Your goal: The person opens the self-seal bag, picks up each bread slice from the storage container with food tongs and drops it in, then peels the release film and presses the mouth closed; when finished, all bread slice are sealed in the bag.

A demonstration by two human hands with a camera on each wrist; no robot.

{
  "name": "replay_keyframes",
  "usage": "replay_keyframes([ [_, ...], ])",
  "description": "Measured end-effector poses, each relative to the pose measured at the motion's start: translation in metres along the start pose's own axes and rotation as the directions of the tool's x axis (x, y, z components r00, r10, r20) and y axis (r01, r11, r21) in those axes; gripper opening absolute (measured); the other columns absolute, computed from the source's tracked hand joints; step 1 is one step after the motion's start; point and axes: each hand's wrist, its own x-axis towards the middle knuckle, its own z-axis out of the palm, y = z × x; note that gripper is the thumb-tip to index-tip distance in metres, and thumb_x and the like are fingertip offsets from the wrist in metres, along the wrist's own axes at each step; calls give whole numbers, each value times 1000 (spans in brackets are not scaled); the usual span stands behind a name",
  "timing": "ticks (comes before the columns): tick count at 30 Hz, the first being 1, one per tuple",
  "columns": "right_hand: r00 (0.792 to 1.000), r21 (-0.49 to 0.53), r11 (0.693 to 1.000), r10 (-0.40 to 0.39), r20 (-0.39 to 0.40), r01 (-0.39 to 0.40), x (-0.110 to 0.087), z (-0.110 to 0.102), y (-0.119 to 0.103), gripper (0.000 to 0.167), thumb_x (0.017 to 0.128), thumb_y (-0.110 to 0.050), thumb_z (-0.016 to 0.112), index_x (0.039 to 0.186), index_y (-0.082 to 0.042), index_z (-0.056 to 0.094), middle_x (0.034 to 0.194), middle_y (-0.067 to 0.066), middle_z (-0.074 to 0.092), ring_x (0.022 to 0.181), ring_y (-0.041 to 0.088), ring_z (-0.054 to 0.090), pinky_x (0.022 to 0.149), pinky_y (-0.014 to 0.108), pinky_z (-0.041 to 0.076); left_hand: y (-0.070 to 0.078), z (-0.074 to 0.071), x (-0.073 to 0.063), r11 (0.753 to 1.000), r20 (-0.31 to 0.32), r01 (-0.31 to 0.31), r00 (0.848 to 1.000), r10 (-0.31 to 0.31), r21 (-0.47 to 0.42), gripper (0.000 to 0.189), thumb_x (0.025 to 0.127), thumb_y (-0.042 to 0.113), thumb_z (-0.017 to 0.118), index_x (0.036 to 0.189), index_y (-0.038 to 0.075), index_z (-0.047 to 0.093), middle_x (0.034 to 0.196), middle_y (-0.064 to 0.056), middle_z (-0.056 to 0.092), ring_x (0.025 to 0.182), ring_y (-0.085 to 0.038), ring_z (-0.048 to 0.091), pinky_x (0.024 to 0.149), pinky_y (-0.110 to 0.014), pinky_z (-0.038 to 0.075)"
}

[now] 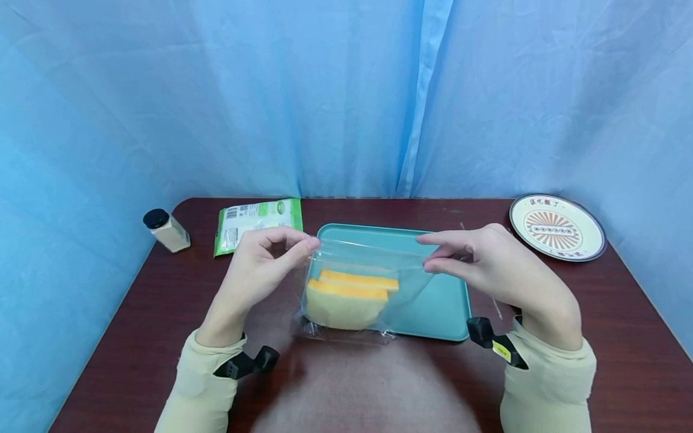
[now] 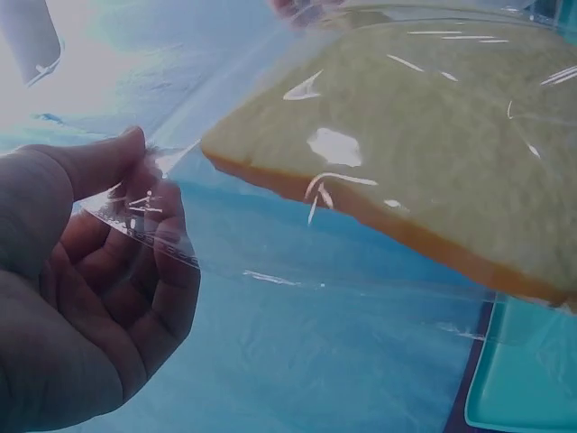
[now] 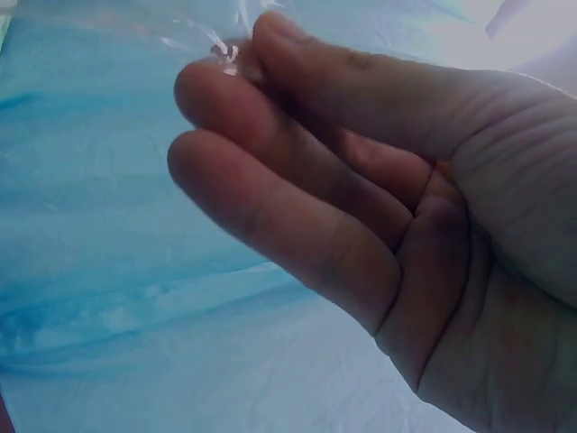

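Note:
Two bread slices (image 1: 346, 307) with orange-yellow crusts lie inside a clear plastic bag (image 1: 373, 251). My left hand (image 1: 258, 264) pinches the bag's upper left corner between thumb and fingers. At the other side, my right hand (image 1: 479, 255) pinches the upper right part, so the top edge stretches between both hands. The bag hangs in front of a teal tray (image 1: 446, 307). Close up in the left wrist view, one slice (image 2: 406, 135) shows through the shiny plastic. In the right wrist view, gathered film (image 3: 227, 56) sits at the thumb and fingertip.
Behind my left hand lies a green and white packet (image 1: 260, 216). A jar with a black lid (image 1: 169, 231) stands at the far left. On the far right is a round patterned plate (image 1: 557, 228). Blue curtains (image 1: 346, 96) enclose the dark wooden table (image 1: 357, 391).

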Motion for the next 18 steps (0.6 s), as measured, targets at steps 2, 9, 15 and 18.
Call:
replay_keyframes([
  [2,1000,-5,1000,13,-6,-13,0,-1,1,35,87,-6,80,121,-7,74,90,-13,75,63,-5,59,60,16,45,-1,2,1,1000,-10,9,1000,-9,6,5,95,14,74,94,10,77,80,-15,66,66,-28,58,59,-27,50],
  [9,1000,-61,998,-7,8,7,-1,4,8,32,90,-5,76,121,-12,73,100,-11,73,73,-1,59,60,19,46,-7,12,5,999,64,32,997,-32,-13,8,100,15,66,102,8,70,91,-8,68,82,-29,66,74,-33,55],
  [15,989,-45,994,105,102,-101,7,13,10,12,93,-20,77,104,-21,72,94,-18,70,86,-2,65,72,27,54,-8,13,4,995,114,28,993,-17,-97,6,97,10,69,103,9,68,97,-10,68,87,-38,68,80,-43,58],
  [18,986,-30,992,123,115,-120,10,14,9,6,95,-19,75,96,-23,71,88,-19,69,81,-3,65,70,26,53,-7,12,3,994,122,32,992,-19,-106,12,95,9,72,107,5,68,96,-9,70,86,-36,69,73,-38,57],
])
